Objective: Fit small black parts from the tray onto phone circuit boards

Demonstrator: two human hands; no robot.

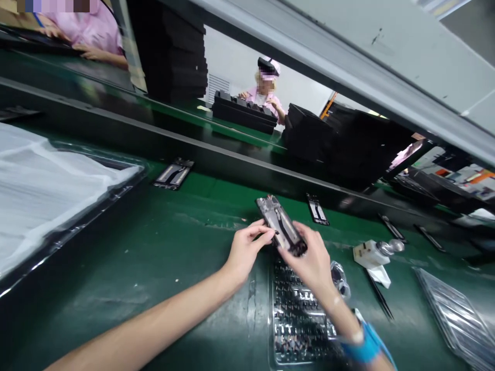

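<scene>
An opened phone body [281, 224], with bare inner parts and a black ribbon strip, is raised tilted over the bench. My right hand [312, 257] grips its lower end, thumb on one side and fingers on the other; a blue band circles that wrist. At the phone's left edge, my left hand [247, 248] has thumb and forefinger pinched together. A tiny dark bit shows at those fingertips, too small to name. Below the phone lies a clear plastic tray [271, 330] with rows of small dark parts, partly covered by my right forearm.
More phone bodies lie along the back, one at left [175, 174] and one behind my hands [317, 209]. A white bottle [365, 253], black tweezers [379, 294] and clear trays [456, 309] stand right. A sheet-covered tray [58, 190] fills the left. Co-workers sit beyond the ledge.
</scene>
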